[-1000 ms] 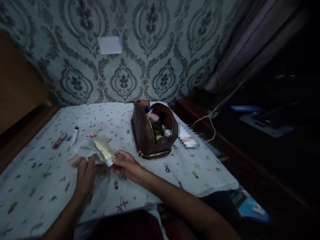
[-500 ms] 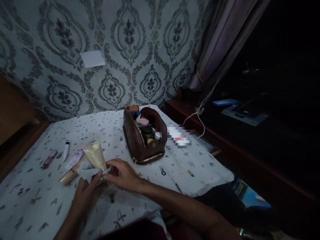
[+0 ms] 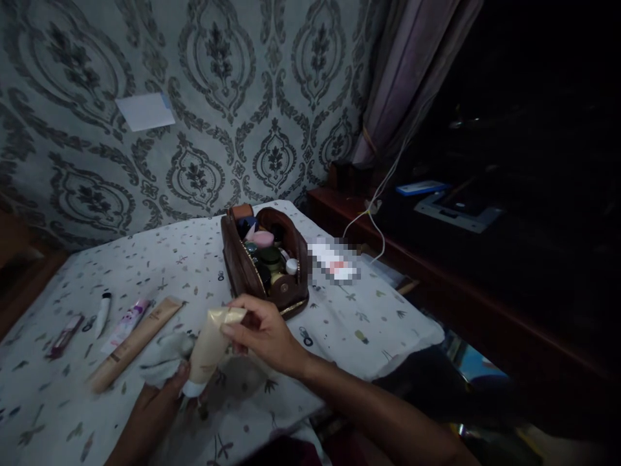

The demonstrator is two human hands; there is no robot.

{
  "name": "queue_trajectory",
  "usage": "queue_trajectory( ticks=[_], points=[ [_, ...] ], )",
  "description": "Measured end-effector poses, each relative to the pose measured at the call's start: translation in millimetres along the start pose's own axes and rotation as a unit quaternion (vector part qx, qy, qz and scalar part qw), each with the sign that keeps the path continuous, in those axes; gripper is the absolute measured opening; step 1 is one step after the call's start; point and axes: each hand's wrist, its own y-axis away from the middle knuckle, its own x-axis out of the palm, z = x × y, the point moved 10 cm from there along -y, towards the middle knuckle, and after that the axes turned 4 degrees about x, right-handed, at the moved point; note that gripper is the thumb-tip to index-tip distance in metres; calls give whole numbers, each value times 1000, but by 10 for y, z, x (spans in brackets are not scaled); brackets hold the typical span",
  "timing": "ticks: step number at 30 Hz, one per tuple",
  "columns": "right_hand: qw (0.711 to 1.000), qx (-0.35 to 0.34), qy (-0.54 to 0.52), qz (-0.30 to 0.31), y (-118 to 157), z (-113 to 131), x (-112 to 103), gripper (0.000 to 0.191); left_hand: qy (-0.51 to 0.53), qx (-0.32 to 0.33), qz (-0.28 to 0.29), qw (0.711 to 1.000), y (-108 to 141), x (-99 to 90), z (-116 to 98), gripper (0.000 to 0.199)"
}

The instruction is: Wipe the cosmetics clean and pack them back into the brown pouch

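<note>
1. Right hand, just on the wearer's side of the brown bag: bare, with slender fingers, a slightly broader thumb and a narrow wrist; nails too small to make out.
2. Right forearm, nearer the wearer than the bag and to its right: bare, slim at the wrist, thickening steadily toward the elbow.
3. Left hand, in front of the bag and to its left: bare, partly hidden, thumb showing.
4. Left forearm, left of the bag: bare, slim.
5. Clothing, in front of the bag: very dark, maroon-tinged, details lost in shadow.
</note>
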Motion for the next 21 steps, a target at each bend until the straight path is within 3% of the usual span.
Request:
queue_trajectory(
  ticks=[5, 8, 11, 13, 16, 21],
  points=[
    [999, 12, 19, -29, 195, 51, -253, 35, 40, -97, 116, 988, 79, 354, 123, 61],
    [999, 10, 12, -31, 273, 133, -379, 34, 31, -122, 138, 982, 93, 469, 59, 48],
    [996, -22, 21, -90, 340, 374, -652, 36, 62, -100, 136, 984, 58, 542, -75, 47],
    [983, -60, 40, -172, 422, 618, -935, 36, 80, -57, 118, 988, 10, 509, -171, 48],
    [944, -143, 36, -294, 620, 1023, -1351, 33, 21, -2, 63, 998, -50, 291, -209, 46],
    [892, -252, 59, -370, 840, 1453, -1669, 25, -82, 21, 9, 996, -37, 13, -90, 46]
  ],
)
